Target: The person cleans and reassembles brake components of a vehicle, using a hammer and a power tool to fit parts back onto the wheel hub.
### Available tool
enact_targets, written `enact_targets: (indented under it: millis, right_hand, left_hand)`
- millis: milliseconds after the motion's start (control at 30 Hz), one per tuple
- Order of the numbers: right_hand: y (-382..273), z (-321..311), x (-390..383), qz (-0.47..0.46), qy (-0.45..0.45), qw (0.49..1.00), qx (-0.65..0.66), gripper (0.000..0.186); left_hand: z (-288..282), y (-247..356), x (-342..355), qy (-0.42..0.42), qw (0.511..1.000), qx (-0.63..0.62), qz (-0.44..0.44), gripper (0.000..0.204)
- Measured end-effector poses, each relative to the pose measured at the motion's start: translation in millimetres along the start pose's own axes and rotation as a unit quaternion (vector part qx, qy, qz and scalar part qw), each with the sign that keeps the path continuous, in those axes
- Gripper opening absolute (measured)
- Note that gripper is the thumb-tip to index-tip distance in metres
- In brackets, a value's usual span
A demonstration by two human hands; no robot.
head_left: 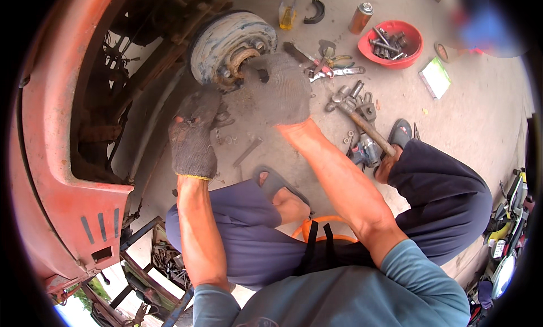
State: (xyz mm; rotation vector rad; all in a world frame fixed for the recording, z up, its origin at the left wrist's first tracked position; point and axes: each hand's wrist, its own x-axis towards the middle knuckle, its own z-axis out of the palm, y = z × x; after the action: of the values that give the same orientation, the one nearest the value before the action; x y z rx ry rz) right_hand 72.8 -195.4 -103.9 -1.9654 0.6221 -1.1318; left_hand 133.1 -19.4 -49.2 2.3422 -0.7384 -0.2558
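So, wheel hub [229, 47] sits up & ahead, axle end facing the person. Right hand [281, 89], gloved, is nearer, fingers curled at hub centre, grip contents can't tell. Left hand [194, 133] just below-left, loosely curled, holds nothing visible. Hammer [362, 120] on floor at right.

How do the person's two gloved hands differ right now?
The right hand reaches up to the wheel hub and touches it; the left hand hangs lower, short of it. The left glove looks darker, dirtier and torn near the thumb; the right looks paler grey. Both wear knitted work gloves.
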Motion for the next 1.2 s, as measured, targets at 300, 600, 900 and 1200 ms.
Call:
enact_targets:
  millis: [300, 600, 900, 1200]
  right_hand:
    - [-4.8, -8.3, -1.8, 0.09, -0.063, 0.993, 0.043, 0.02]
    - [23.7, -19.1, -4.8, 0.277, -0.169, 0.919, 0.223, 0.023]
    - [-6.1, -55.5, -0.6, 0.435, -0.18, 0.638, 0.609, 0.021]
    - [-32.3, -69.2, -10.8, 0.385, -0.186, 0.802, 0.417, 0.031]
  left_hand:
    - [-3.4, 7.3, 3.2, 0.028, 0.998, -0.038, -0.036, 0.048]
    - [4.6, 15.8, 5.2, 0.025, 0.971, -0.223, -0.081, 0.048]
    - [28.7, 18.2, 13.5, 0.012, 0.967, -0.25, -0.043, 0.029]
    - [32.9, 28.8, 7.0, -0.001, 0.983, -0.157, -0.095, 0.037]
